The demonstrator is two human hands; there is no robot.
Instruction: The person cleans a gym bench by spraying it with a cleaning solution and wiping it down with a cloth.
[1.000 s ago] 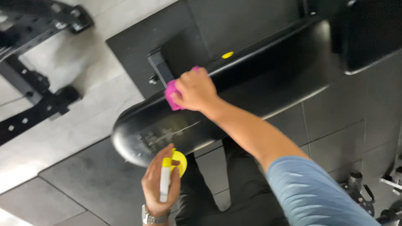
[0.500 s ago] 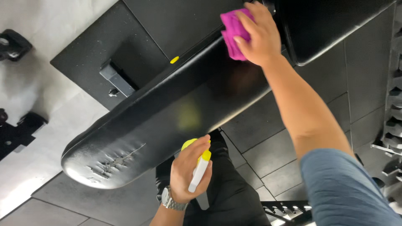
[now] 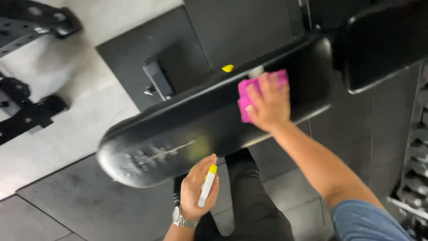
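Observation:
A long black padded bench (image 3: 178, 129) runs diagonally across the view. My right hand (image 3: 269, 105) presses a pink cloth (image 3: 244, 98) flat on the pad's upper half. Nearer to me, just off the pad's front edge, my left hand (image 3: 196, 189) grips a white spray bottle with a yellow nozzle (image 3: 207, 185). A wristwatch sits on that wrist. The pad's lower end shows pale scuff marks and a faint yellow reflection.
A second black pad (image 3: 383, 44) adjoins the bench at the upper right. Black rubber mats (image 3: 133, 58) and grey floor tiles lie beneath. Black metal rack feet (image 3: 26, 111) stand at the left. Dumbbells (image 3: 414, 178) line the right edge. My dark trouser legs are below.
My right hand has slid the pink cloth back down along the pad from its far end toward the middle. My left hand still holds the spray bottle by the pad's edge.

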